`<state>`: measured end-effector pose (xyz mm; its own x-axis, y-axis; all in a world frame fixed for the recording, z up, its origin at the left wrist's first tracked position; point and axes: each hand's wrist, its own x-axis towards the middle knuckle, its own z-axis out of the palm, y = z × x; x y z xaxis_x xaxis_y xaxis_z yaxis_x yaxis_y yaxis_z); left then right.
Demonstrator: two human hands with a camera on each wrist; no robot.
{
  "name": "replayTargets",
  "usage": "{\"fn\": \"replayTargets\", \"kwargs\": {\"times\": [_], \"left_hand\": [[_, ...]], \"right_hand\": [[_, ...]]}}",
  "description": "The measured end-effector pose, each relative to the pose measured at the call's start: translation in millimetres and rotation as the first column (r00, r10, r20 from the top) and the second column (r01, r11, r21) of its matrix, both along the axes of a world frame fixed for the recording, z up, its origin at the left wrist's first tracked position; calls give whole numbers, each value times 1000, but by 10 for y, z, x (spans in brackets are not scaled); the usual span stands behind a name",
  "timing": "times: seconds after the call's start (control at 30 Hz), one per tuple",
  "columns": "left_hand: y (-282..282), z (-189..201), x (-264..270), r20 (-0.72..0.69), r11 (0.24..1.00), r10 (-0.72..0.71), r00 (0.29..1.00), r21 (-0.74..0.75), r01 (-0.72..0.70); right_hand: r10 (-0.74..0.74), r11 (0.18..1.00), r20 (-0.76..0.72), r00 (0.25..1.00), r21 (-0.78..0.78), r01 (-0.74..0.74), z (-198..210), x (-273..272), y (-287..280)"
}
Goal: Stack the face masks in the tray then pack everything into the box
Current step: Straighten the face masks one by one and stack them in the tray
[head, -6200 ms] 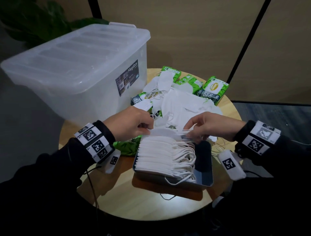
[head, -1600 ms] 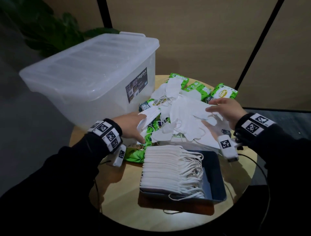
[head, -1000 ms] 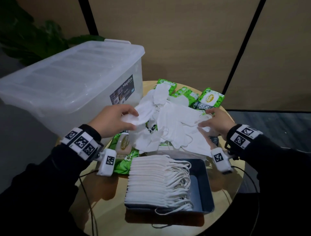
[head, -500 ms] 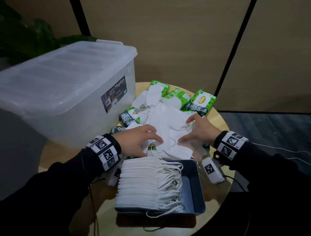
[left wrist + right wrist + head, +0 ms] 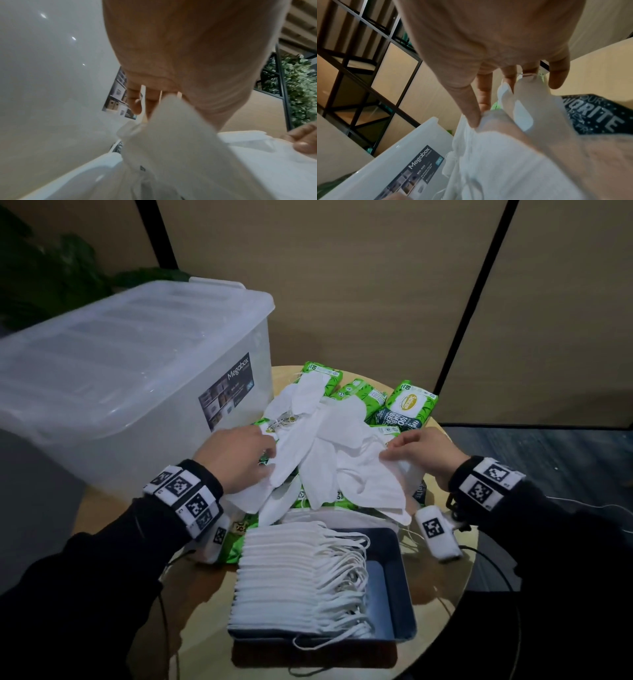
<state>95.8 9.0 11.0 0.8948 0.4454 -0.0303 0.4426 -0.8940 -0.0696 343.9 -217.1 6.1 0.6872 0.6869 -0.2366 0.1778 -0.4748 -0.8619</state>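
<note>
Masks, white and folded, lie in a loose pile [image 5: 329, 453] across the middle of the round wooden table [image 5: 205, 594], and both your hands are at that pile. Your left hand [image 5: 236, 460] is at the pile's left side, fingers curled down onto a mask; in the left wrist view the fingers [image 5: 137, 102] close on a white mask edge [image 5: 171, 121], so it is grasping a mask. Your right hand [image 5: 421, 451] is at the pile's right side, and in the right wrist view its thumb [image 5: 469, 108] and fingers pinch a fold of white mask fabric [image 5: 496, 135].

On the table's near edge, just in front of the pile, stands the dark blue tray [image 5: 394, 577]. A neat row of stacked masks [image 5: 291, 577] fills its left part, ear loops trailing to the right, while the tray's right strip is bare. One loop hangs over the tray's near rim.

Green wet-wipe packs [image 5: 407, 409] lie toward the table's far edge, partly under the loose masks, and another green pack [image 5: 236, 546] shows just left of the tray beneath your left wrist. The translucent storage box [image 5: 130, 378], lid on and labelled Megabox, sits on the table's left side, close beside your left hand. Marker bands wrap both black sleeves at the wrists.
</note>
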Motion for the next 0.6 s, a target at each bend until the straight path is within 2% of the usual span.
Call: {"fn": "replayTargets", "kwargs": {"times": [0.1,0.17,0.23,0.27,0.4,0.53,0.6], "left_hand": [[-225,-82,103,169,951,-220,961,-184,250],[-322,-220,192,82,912,-307,948,-260,318],[-340,-358,241,-48,908,-337,940,-281,311],[-327,-390,249,-55,911,-332,942,-279,305],[-240,-263,243,42,919,-271,962,-284,272],[-105,-168,126,-213,966,-174,961,-228,124],[-32,-181,71,-214,967,-123,969,-247,68]], "right_hand": [[-90,994,-42,995,61,93,36,15,-24],[-102,993,-84,991,48,107,54,8,-35],[-96,995,-85,992,-11,95,33,9,-55],[-89,995,-74,993,-50,86,5,16,-67],[-92,986,8,996,-142,92,-74,28,-116],[-143,988,-78,987,-67,138,-77,75,-138],[-73,992,-85,994,-110,63,-68,77,-141]]}}
